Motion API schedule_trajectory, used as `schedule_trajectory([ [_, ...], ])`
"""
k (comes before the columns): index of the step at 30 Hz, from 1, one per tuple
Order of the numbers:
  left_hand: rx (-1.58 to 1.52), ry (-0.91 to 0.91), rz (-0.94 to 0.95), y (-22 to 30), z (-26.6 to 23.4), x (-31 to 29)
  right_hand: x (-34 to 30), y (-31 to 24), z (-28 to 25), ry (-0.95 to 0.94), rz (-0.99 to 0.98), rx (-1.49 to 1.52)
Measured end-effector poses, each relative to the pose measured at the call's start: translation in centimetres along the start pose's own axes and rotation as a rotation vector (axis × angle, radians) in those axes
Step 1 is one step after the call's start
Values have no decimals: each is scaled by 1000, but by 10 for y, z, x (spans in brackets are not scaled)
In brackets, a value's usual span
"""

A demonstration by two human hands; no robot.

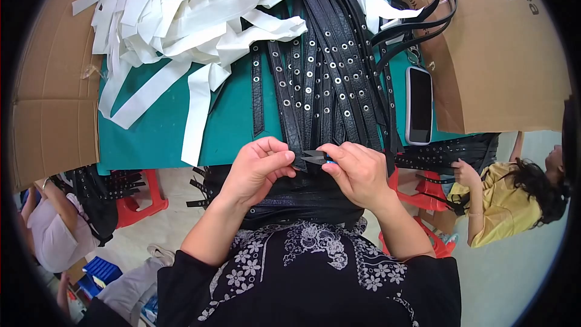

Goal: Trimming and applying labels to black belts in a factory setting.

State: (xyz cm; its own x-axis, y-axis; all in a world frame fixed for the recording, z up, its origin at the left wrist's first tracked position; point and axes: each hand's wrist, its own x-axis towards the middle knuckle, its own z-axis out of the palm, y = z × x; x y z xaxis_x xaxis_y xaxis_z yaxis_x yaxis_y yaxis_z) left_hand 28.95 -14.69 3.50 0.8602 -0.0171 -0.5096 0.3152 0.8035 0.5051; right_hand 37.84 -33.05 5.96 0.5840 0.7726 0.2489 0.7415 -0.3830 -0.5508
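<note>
My left hand (261, 166) pinches the pointed tip of a black leather strap (293, 130) at the near edge of the table. Closed around a small pair of thread snips (314, 158) is my right hand (358, 172). The snips' grey blades point left and lie right by the strap's tip; whether they touch it I cannot tell. Their handles are mostly hidden in my fingers. Beyond my hands, many black straps with silver eyelets (341, 66) are spread lengthwise over the table. More black material (302, 200) lies across my lap.
A heap of white strips (175, 18) covers the far left of the green table (157, 145). A phone (419, 106) lies on the right, below looped black cords (448, 9). Cardboard boxes (502, 54) flank the table. People sit at both sides near red stools (154, 197).
</note>
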Motion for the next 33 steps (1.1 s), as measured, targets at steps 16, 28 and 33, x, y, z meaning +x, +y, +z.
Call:
schedule_trajectory([
  [16,-21,-15,4,2,-5,-4,17,-1,-14,-38,-143,-122],
  [28,-16,31,0,0,-8,-9,30,2,-14,-44,-38,14],
  [33,18,42,23,0,-7,-10,35,5,-11,-99,-98,-19],
])
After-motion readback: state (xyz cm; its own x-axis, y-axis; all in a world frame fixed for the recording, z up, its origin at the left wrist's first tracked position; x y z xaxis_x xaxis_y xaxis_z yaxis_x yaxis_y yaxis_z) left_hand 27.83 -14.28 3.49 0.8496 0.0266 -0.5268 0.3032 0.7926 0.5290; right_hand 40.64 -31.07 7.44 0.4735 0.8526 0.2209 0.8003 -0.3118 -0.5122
